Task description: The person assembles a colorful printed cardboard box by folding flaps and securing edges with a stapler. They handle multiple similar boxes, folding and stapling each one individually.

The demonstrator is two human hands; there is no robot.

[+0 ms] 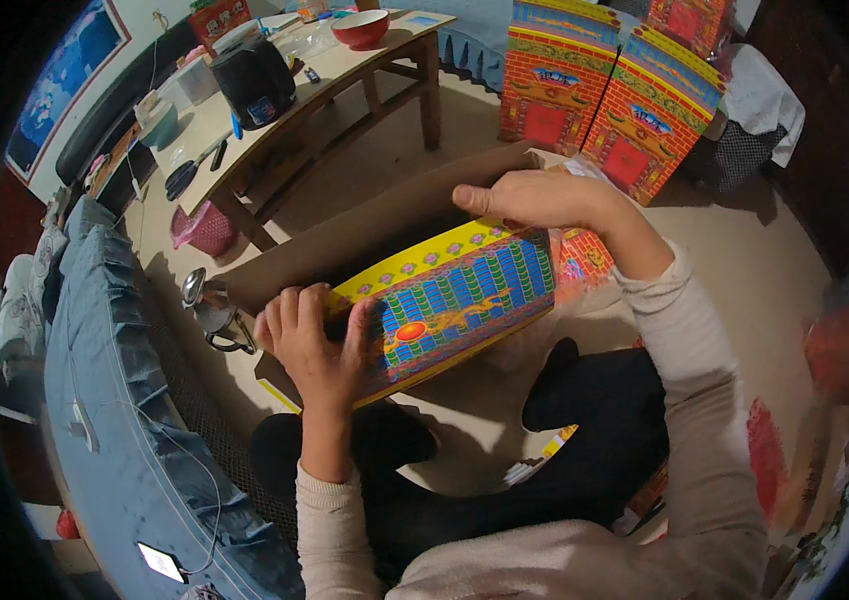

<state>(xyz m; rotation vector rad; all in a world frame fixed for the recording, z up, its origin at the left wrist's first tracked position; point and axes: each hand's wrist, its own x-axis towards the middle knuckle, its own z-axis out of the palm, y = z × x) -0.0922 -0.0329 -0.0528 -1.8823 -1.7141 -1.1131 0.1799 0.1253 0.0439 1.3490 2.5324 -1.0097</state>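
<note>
Holds a colourful box (465,310) by its left end between thumb and fingers of the left hand (313,345); cannot tell the grip of the right hand (550,200), at the upper right corner.

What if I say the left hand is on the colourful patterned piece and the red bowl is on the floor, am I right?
Not quite: the red bowl isn't on the floor. The head view shows it up on the table. The left hand is on the colourful patterned piece, just as you said.
</note>
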